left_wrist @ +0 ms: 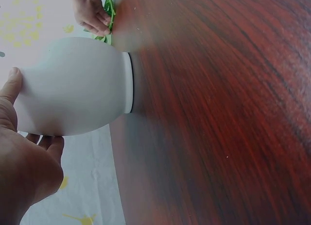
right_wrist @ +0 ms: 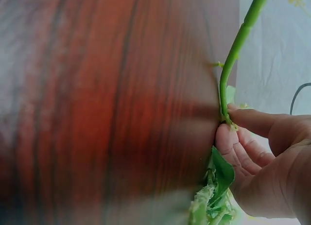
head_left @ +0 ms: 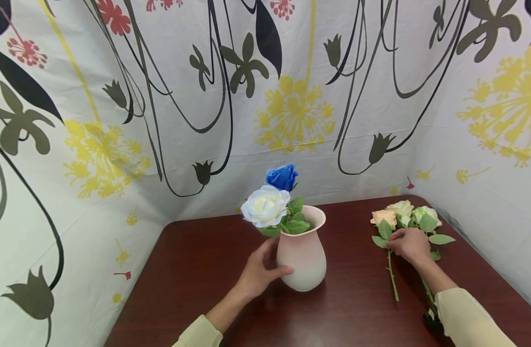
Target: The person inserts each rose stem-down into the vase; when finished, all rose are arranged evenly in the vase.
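Vase (head_left: 302, 262) upright near mid-bench, base flat on the bench (head_left: 343, 308), well inside the left edge; back edge behind it, close to the printed fabric (head_left: 174, 159). Left hand (head_left: 261, 272) grips vase from its left, thumb on the near side, other fingers round the far side.

Right hand (head_left: 410, 246) pinches a green stem (head_left: 393, 279) low at the bench, near the right edge. Peach rose (head_left: 384, 218), cream rose (head_left: 401, 207) and pale green rose (head_left: 428, 215) bunched just beyond it, close to the back right corner. Wide strip of bench between vase and bunch; more in front of vase. Room in vase mouth on the right: white rose (head_left: 265, 206) and blue rose (head_left: 282, 176) lean left over the rim.

Vase matte, pale pinkish, round-bellied, flared lip, narrower foot. Bench dark red-brown, streaky wood grain, slight sheen. Stem has small thorns. Petals layered, leaves flat. Fabric white, creased.
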Motion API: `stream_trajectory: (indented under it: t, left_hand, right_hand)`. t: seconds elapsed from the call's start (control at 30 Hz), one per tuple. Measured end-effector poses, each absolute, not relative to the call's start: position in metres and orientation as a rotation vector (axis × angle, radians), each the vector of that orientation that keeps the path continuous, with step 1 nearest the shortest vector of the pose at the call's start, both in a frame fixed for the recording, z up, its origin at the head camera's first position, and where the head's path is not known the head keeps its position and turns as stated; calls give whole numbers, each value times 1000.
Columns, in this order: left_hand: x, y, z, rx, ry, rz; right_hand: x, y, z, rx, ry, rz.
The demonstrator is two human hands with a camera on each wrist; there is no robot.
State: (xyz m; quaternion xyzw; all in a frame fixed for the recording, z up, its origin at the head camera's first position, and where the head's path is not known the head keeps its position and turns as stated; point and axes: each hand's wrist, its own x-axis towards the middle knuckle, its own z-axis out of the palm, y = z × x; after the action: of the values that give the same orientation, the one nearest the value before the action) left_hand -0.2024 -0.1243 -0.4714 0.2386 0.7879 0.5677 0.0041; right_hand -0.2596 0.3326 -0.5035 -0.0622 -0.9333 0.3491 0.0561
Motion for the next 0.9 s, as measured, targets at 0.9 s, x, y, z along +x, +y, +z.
stream_trajectory:
  t: [0.9]
  left_hand:
    - [-201, -124, -472, 752, 2455, 1794]
  right_hand:
    - [-255, 323, -484, -293, -2822, 1585]
